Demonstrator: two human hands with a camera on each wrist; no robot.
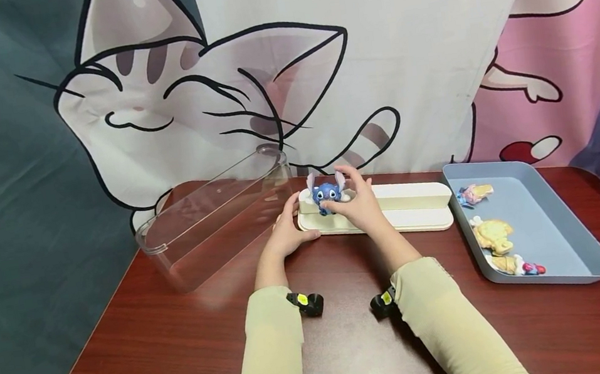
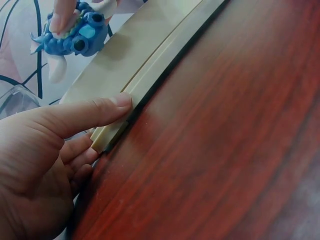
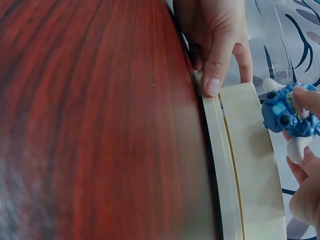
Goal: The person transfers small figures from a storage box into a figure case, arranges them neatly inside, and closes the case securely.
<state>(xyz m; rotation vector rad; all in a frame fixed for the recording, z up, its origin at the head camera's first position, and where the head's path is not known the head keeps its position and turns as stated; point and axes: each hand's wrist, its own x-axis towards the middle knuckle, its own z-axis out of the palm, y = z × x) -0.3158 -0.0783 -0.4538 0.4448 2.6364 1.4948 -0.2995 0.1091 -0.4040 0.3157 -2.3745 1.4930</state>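
A small blue figurine with big ears [image 1: 326,193] is pinched between the thumb and fingers of my right hand [image 1: 363,204], over the left end of a cream stepped stand [image 1: 418,217]. My left hand [image 1: 286,232] grips that same end of the stand, its thumb [image 2: 107,109] on the front edge and its fingers round the side. In the right wrist view the figurine [image 3: 280,111] appears beside the stand's upper step [image 3: 255,160]. Whether its base touches the stand I cannot tell.
A clear plastic cover [image 1: 214,223] lies on the table [image 1: 344,345] to the left. At the right stands a grey-blue tray [image 1: 542,212] with several small figurines [image 1: 493,235] along its left side. A cartoon-print curtain [image 1: 408,59] hangs behind the table.
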